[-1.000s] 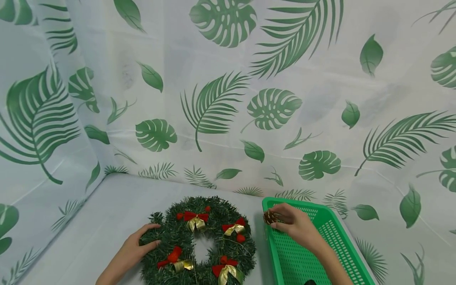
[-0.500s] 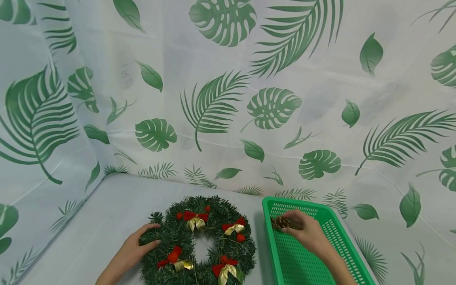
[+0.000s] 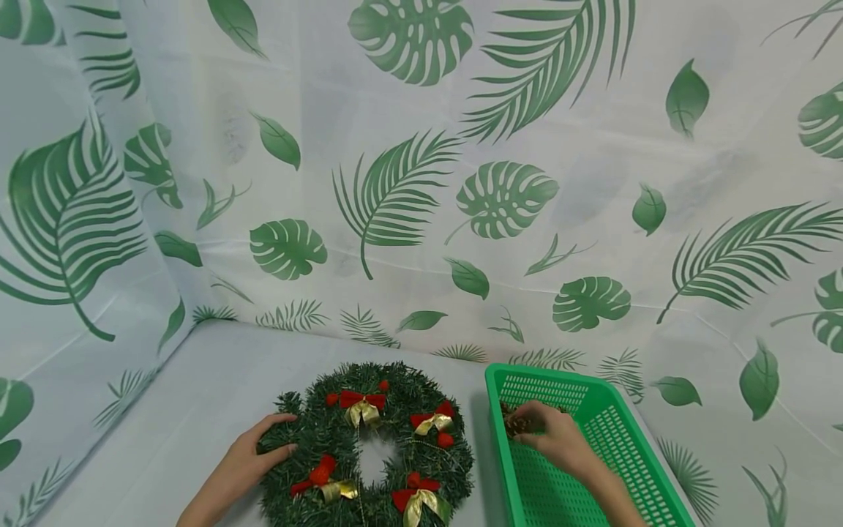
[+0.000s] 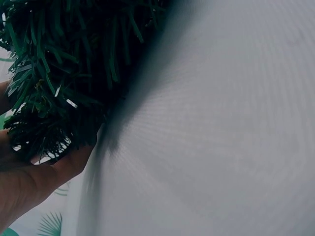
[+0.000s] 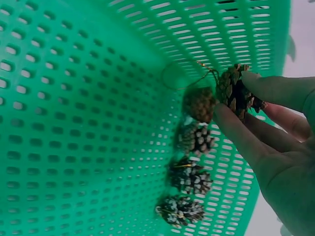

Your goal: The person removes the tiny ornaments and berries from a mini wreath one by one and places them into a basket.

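My right hand (image 3: 560,440) reaches into a green plastic basket (image 3: 498,446). Between its thumb and fingers it pinches a brown pine cone (image 5: 235,94) by the basket wall, with a thin gold string loop trailing from the cone. In the right wrist view, several other pine cones (image 5: 191,176) lie in a row along that wall, some with whitish tips. On the table a green Christmas wreath (image 3: 323,406) lies flat, and my left hand (image 3: 250,457) grips its left edge. Up close in the left wrist view, fingers curl around the wreath's needles (image 4: 74,83).
Red-and-gold bows (image 3: 362,404) and red balls (image 3: 445,440) decorate the wreath. The white table (image 3: 217,395) runs back to a leaf-printed cloth wall (image 3: 395,293). The basket stands right of the wreath with a narrow gap between.
My right hand has carried the pine cone from the basket's left rim down into the basket, slightly rightward. The left hand and wreath have stayed in place.
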Tool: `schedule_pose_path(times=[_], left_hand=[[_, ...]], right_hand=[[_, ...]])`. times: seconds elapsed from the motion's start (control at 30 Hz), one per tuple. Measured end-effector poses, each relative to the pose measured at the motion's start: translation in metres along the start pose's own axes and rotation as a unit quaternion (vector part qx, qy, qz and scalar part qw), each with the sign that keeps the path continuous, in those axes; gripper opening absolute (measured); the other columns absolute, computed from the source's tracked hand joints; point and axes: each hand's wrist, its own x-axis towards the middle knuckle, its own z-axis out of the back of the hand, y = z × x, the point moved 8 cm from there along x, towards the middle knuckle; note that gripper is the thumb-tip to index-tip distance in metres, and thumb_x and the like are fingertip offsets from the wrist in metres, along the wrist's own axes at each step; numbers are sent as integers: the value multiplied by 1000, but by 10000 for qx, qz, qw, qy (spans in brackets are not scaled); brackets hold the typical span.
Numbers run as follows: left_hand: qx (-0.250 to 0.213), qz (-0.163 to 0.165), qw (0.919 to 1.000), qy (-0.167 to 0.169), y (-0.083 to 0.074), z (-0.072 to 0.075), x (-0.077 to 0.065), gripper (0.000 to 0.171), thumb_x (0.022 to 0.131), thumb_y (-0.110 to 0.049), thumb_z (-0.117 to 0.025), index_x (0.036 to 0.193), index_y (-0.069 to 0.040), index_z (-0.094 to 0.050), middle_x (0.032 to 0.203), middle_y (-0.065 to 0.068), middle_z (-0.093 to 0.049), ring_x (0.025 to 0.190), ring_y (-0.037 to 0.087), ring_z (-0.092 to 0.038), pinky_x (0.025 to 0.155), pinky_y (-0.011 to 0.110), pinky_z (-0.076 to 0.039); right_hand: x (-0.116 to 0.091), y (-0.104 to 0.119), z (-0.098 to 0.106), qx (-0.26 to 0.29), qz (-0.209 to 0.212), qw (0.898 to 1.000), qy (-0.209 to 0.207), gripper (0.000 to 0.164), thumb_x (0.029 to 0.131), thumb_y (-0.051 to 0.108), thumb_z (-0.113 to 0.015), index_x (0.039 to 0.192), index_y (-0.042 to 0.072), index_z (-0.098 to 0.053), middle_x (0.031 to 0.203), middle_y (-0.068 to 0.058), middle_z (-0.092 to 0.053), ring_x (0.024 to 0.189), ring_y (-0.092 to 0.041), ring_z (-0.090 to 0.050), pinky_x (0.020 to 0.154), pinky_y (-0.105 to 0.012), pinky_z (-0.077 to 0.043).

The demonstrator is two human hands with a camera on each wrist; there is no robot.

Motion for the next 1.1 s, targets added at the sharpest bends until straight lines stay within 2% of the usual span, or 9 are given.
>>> schedule_pose_path(times=[0.3, 0.73, 1.1], left_hand=[[1, -4, 10000, 1, 1, 0, 2, 60, 94, -34, -75, 147, -12, -55, 160, 29, -37, 145, 58, -31, 102, 70, -44], [-41, 9, 10000, 5, 2, 1, 1, 61, 94, -34, -75, 147, -11, -54, 160, 30, -36, 145, 58, -31, 102, 70, -44], [34, -80, 10000, -26, 1, 0, 0, 59, 95, -34, -75, 145, -10, -55, 158, 30, -39, 144, 57, -34, 101, 68, -46]], right_hand=[[6, -6, -13, 1, 254, 9994, 223, 28, 84, 2, -82, 109, 4, -71, 105, -9, -75, 97, -30, -73, 79, -37, -63], [17, -12, -23, -92, -59, 9998, 145, 29, 81, -6, -81, 107, 2, -71, 101, -8, -74, 94, -30, -73, 78, -40, -63], [21, -20, -29, -313, -327, 9990, 44, 28, 79, -7, -81, 103, 2, -70, 95, -6, -72, 88, -23, -71, 74, -37, -61]])
